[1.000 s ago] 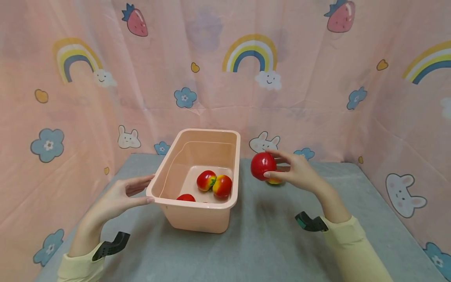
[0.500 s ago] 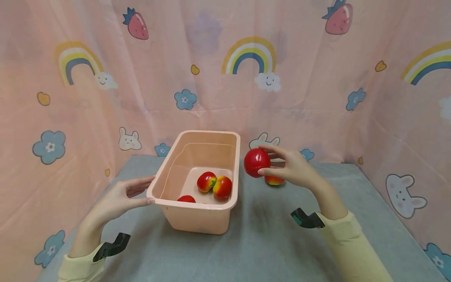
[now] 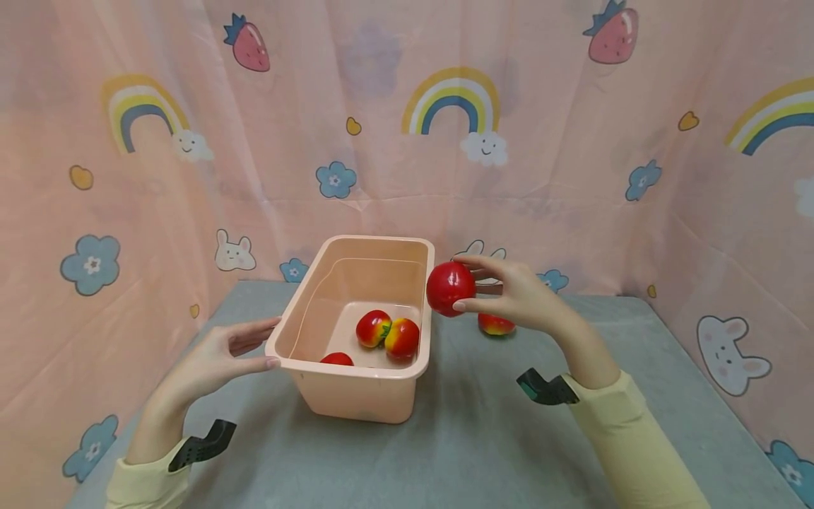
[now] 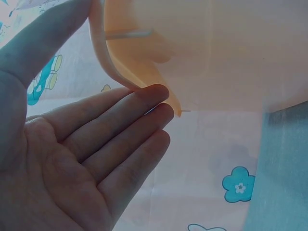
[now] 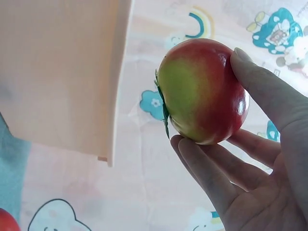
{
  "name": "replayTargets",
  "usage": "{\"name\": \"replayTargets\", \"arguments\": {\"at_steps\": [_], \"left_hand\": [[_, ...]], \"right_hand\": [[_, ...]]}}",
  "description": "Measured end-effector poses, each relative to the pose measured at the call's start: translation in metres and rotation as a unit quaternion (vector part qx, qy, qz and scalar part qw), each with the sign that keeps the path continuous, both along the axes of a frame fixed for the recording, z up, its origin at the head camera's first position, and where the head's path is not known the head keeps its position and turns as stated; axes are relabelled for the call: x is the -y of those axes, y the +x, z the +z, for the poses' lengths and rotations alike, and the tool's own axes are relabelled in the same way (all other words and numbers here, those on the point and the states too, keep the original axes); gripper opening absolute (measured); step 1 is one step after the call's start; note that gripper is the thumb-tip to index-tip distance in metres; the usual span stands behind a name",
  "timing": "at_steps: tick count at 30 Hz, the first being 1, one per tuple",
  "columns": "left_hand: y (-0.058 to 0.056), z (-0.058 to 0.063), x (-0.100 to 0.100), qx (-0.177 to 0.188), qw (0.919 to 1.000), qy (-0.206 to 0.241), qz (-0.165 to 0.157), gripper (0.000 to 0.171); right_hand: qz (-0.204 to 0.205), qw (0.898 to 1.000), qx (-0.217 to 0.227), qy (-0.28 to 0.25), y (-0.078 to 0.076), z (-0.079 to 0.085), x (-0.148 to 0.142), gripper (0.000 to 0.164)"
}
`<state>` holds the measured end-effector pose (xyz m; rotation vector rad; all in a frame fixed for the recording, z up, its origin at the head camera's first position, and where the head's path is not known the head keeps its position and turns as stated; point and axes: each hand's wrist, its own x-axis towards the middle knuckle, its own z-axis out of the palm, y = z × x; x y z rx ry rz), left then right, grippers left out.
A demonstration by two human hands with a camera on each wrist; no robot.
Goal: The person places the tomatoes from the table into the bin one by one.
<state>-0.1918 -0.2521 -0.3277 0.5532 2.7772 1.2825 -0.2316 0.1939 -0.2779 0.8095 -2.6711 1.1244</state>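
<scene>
My right hand pinches a glossy red tomato between thumb and fingers, just beside the bin's right rim and above the table. In the right wrist view this tomato shows a yellow-green end with thin green sepals, pointing toward the bin. At the left front corner of the peach-coloured plastic bin, my left hand touches the rim with its thumb and straight fingers. Inside lie two red-and-yellow tomatoes side by side and a third red one, partly hidden by the front rim.
Another red-and-yellow tomato lies on the grey table right of the bin, partly behind my right hand. A pink printed curtain hangs behind the table and along both sides.
My right hand has carried the tomato left and slightly up, closer to the bin's right rim. That uncovers more of the tomato on the table. The left hand and bin stay put.
</scene>
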Motion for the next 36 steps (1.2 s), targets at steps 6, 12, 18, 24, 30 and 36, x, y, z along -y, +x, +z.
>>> {"name": "replayTargets", "arguments": {"at_steps": [6, 12, 18, 24, 30, 36], "left_hand": [[-0.001, 0.0, 0.001, -0.004, 1.0, -0.006, 0.0, 0.068], [-0.001, 0.0, 0.001, -0.003, 1.0, -0.006, -0.002, 0.069], [0.0, 0.002, -0.002, 0.003, 1.0, 0.004, -0.009, 0.068], [0.0, 0.003, -0.002, 0.004, 0.9999, 0.006, -0.009, 0.067], [0.0, 0.002, -0.001, 0.003, 0.9999, 0.008, -0.01, 0.067], [0.0, 0.002, -0.002, 0.004, 0.9999, 0.008, -0.007, 0.067]], "right_hand": [[0.007, 1.0, -0.003, 0.012, 0.001, 0.006, 0.007, 0.071], [0.024, 0.999, -0.01, 0.022, 0.001, 0.015, 0.017, 0.071], [0.035, 0.999, -0.018, 0.034, -0.001, 0.021, 0.024, 0.071], [0.045, 0.998, -0.015, 0.035, -0.003, 0.028, 0.033, 0.07], [0.054, 0.998, -0.002, 0.036, -0.004, 0.036, 0.041, 0.067], [0.065, 0.997, 0.0, 0.042, -0.005, 0.04, 0.048, 0.067]]}}
